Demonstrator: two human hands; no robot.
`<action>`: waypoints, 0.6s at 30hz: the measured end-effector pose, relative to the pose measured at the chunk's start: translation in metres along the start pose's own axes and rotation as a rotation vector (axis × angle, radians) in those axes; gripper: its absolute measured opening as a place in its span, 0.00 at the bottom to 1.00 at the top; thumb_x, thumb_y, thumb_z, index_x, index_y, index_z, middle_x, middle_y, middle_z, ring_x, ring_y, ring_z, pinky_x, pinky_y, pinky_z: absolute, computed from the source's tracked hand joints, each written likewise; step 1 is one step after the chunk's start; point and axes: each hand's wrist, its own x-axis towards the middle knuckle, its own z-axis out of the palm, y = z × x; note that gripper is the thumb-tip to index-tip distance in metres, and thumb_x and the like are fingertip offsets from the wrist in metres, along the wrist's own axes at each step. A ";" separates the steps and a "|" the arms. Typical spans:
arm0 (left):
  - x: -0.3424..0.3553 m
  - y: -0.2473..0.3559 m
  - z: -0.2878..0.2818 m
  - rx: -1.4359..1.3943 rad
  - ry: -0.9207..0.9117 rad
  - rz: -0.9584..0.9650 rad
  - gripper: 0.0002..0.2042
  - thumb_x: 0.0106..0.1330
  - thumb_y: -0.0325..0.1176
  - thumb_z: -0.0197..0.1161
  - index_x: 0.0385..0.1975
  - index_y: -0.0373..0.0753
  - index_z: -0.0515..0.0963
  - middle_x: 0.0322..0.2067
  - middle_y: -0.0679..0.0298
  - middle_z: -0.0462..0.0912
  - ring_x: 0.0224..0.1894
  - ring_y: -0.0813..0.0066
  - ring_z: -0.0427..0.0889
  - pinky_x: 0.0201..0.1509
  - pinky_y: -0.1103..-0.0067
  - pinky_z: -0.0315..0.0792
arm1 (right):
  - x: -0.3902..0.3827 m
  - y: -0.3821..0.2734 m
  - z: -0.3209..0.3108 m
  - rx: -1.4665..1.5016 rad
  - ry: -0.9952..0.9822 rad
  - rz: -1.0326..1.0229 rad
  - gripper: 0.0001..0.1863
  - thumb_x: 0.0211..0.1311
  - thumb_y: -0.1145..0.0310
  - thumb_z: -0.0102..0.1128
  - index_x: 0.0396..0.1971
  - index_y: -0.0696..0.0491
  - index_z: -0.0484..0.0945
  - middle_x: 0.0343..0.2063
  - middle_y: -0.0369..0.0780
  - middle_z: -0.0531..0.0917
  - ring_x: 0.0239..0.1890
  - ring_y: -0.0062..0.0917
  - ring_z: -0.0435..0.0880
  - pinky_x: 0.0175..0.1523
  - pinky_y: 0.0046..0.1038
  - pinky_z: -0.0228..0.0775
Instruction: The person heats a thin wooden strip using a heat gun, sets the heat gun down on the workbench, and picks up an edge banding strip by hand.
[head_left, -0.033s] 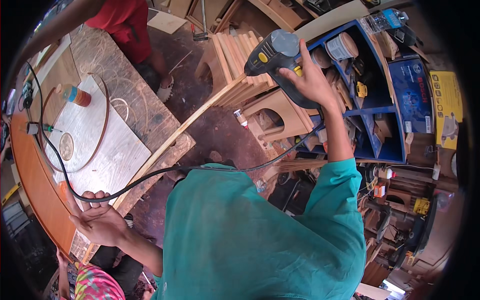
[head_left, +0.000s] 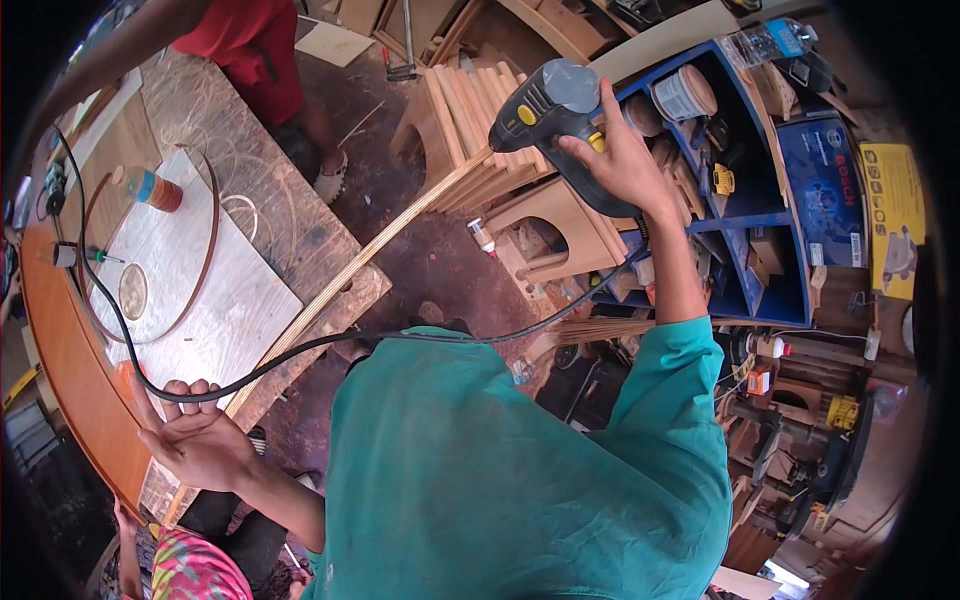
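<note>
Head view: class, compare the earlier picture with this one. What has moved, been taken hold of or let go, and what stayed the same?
Nothing visibly changed. The right hand still holds the power tool, the left hand stays open at the cord, and the table stays put.

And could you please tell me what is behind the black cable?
Partly visible: the left hand, a long pale strip and the teal shirt; what the black cable directly covers is hidden.
</note>
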 end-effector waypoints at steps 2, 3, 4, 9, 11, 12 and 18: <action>0.000 0.002 0.000 0.008 -0.009 0.010 0.32 0.82 0.49 0.41 0.73 0.27 0.59 0.39 0.46 0.84 0.43 0.62 0.87 0.47 0.68 0.83 | 0.000 -0.003 0.000 0.013 -0.002 -0.005 0.54 0.65 0.54 0.69 0.75 0.68 0.44 0.52 0.68 0.80 0.60 0.58 0.79 0.65 0.42 0.69; -0.001 0.004 0.000 -0.006 -0.031 0.017 0.32 0.82 0.48 0.41 0.73 0.26 0.59 0.39 0.46 0.85 0.43 0.61 0.87 0.48 0.67 0.84 | 0.001 -0.005 -0.001 0.020 -0.002 -0.007 0.54 0.65 0.54 0.69 0.75 0.68 0.44 0.52 0.68 0.79 0.60 0.58 0.78 0.65 0.42 0.69; -0.001 0.006 -0.001 -0.019 -0.052 0.024 0.31 0.82 0.48 0.41 0.73 0.26 0.58 0.40 0.45 0.85 0.43 0.60 0.88 0.49 0.66 0.85 | 0.002 -0.006 -0.001 0.029 -0.002 -0.011 0.54 0.65 0.54 0.68 0.75 0.68 0.44 0.53 0.68 0.79 0.61 0.58 0.78 0.66 0.42 0.68; -0.001 0.004 -0.006 0.001 -0.052 0.031 0.31 0.82 0.47 0.41 0.73 0.25 0.57 0.40 0.44 0.85 0.45 0.60 0.88 0.50 0.66 0.86 | 0.001 -0.002 -0.001 0.057 -0.052 0.070 0.53 0.66 0.54 0.68 0.75 0.68 0.44 0.55 0.68 0.78 0.62 0.59 0.77 0.66 0.42 0.68; -0.002 0.004 -0.006 0.014 -0.040 0.039 0.31 0.82 0.46 0.41 0.73 0.25 0.57 0.40 0.44 0.85 0.46 0.60 0.88 0.50 0.66 0.86 | 0.001 -0.003 -0.002 0.045 -0.047 0.066 0.53 0.66 0.54 0.68 0.75 0.68 0.44 0.55 0.68 0.78 0.62 0.59 0.76 0.67 0.42 0.67; -0.004 0.008 -0.005 0.013 -0.028 0.048 0.31 0.82 0.46 0.41 0.73 0.25 0.57 0.41 0.43 0.85 0.46 0.60 0.88 0.50 0.66 0.86 | 0.003 -0.006 -0.002 0.048 -0.043 0.050 0.53 0.66 0.54 0.68 0.75 0.67 0.44 0.55 0.69 0.77 0.63 0.59 0.76 0.67 0.42 0.67; -0.008 0.009 0.003 0.012 -0.021 0.042 0.31 0.82 0.46 0.41 0.73 0.25 0.57 0.41 0.44 0.85 0.44 0.61 0.88 0.50 0.67 0.86 | 0.005 -0.007 -0.004 0.059 -0.073 0.077 0.54 0.65 0.54 0.68 0.75 0.67 0.44 0.55 0.69 0.77 0.63 0.59 0.76 0.67 0.42 0.67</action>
